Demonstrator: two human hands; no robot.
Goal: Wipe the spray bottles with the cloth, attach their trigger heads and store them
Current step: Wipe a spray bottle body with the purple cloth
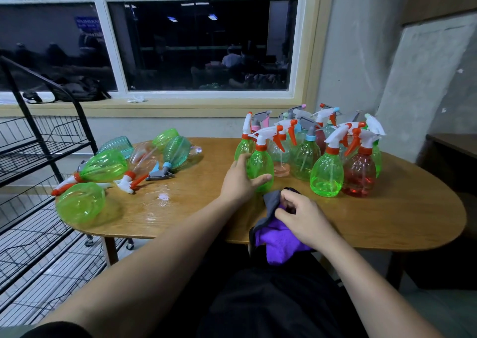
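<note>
My left hand (241, 180) wraps around the base of an upright green spray bottle (260, 162) with a white and orange trigger head, at the near edge of a cluster of several upright bottles (327, 172). My right hand (302, 219) pinches a purple and grey cloth (278, 239) that hangs over the table's front edge. On the left of the wooden table (196, 208), several bottles lie on their sides, among them a headless green bottle (81, 204). Loose trigger heads (129, 181) lie between them.
A black wire rack (38, 157) on wheels stands left of the table. A window with a sill runs behind. A wet patch (161, 197) shines on the tabletop. A dark cabinet (454, 151) stands at the right.
</note>
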